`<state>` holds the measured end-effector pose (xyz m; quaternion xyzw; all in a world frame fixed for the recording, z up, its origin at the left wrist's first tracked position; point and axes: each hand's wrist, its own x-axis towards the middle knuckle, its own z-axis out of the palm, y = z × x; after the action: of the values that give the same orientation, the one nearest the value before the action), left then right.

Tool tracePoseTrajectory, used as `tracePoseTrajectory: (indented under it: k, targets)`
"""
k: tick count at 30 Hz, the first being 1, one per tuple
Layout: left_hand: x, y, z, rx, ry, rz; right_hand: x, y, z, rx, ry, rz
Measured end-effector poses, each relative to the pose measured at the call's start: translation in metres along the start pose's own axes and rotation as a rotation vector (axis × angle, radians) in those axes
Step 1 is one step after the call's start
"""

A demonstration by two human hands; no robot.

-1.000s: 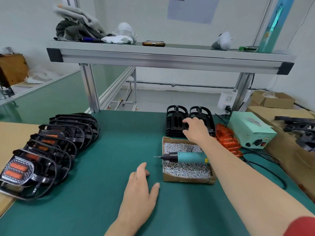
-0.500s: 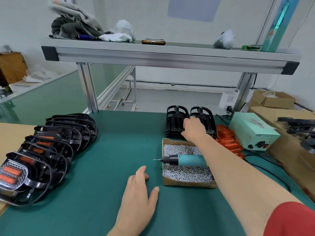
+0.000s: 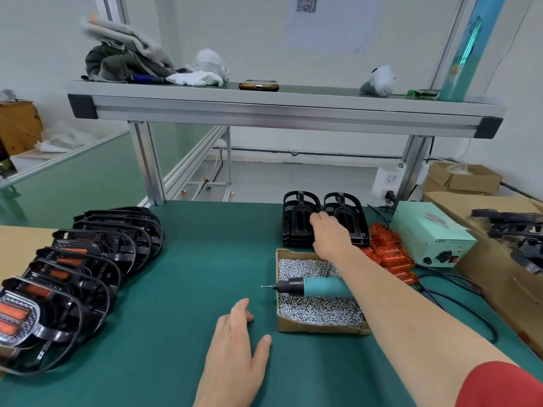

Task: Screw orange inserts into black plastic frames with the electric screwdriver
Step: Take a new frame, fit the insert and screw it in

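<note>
Two frame stacks (image 3: 296, 221) far side, inserts (image 3: 388, 254) beside | right hand (image 3: 330, 235) on them, grip cannot be told | left hand (image 3: 235, 353) flat, fingers straight | risk: forearm over screwdriver (image 3: 320, 286) on screw box (image 3: 320, 329); drawing a frame back may knock it off

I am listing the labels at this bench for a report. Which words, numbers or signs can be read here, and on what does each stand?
"LED": on the front of the green power box.
Sticker on top of that box: too blurred to read.
Paper on the wall: a square code pattern at its top, no readable words.
Teal pack on the shelf: print too blurred to read.
</note>
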<state>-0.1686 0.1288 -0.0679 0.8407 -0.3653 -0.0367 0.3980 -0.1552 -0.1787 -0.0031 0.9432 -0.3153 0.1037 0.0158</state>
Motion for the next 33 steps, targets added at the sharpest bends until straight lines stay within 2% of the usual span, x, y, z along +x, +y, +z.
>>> tracePoseTrajectory:
  k: [17,33]
  targets:
    - [0.001,0.0,-0.001,-0.025,0.003,-0.009,-0.005,0.007,-0.006,-0.015,-0.069,-0.108]
    - [0.002,-0.002,-0.001,-0.033,0.01,0.004,-0.006,0.006,-0.011,-0.104,0.022,-0.154]
